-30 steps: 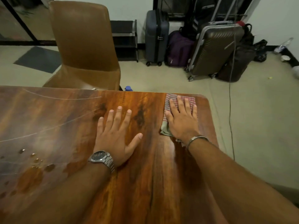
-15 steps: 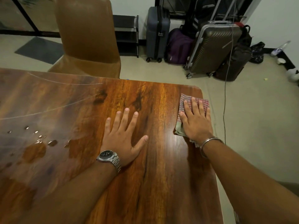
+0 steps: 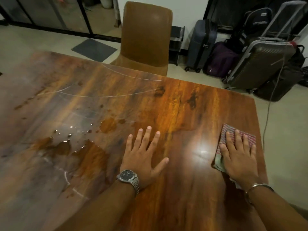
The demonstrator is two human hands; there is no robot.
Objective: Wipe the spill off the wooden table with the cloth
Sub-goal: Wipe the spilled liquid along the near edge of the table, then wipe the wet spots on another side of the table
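A glossy wooden table (image 3: 183,105) fills the view. A spill (image 3: 66,145) of puddles and droplets lies on its left half. Near the right edge lies a folded red-and-white checked cloth (image 3: 225,132); my right hand (image 3: 238,157) presses flat on it with straight fingers and covers most of it. My left hand (image 3: 143,154), with a watch on the wrist, rests flat on bare wood at the middle, fingers spread, just right of the spill and apart from the cloth.
A brown chair (image 3: 145,39) stands at the far table edge. Beyond the right corner stand several suitcases (image 3: 256,64) and bags. A thin cable (image 3: 268,114) hangs down past the table's right edge. White arc scratches cross the tabletop.
The view has swung left, so more of the spill shows. My right hand with the cloth sits nearer the front along the right edge; my left hand stays flat.
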